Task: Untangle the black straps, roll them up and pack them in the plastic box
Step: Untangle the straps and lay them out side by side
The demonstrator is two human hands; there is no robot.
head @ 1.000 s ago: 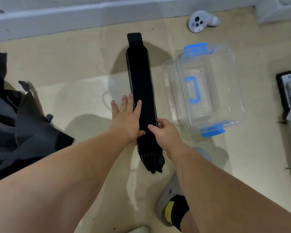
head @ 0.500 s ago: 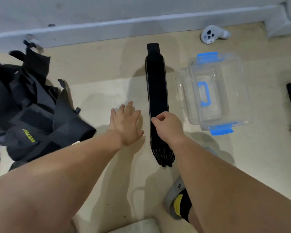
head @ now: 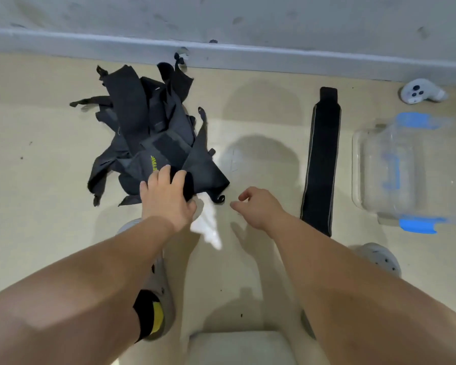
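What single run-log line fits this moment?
left hand: gripping tangled straps | right hand: empty | flat strap: unrolled | plastic box: closed

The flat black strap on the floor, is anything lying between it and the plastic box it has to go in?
Nothing visible. The flat black strap lies stretched out just left of the plastic box, with only bare floor between them. The box's lid looks to be on, though, so that would need opening first.

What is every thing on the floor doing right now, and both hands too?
Pile of straps: tangled heap, not rolled.
Flat strap: laid out straight, unrolled.
Plastic box: lid on, blue latches, no strap visible inside.
Controller: lying by the wall.
Left hand: closed on a strap end from the pile.
Right hand: open, empty.
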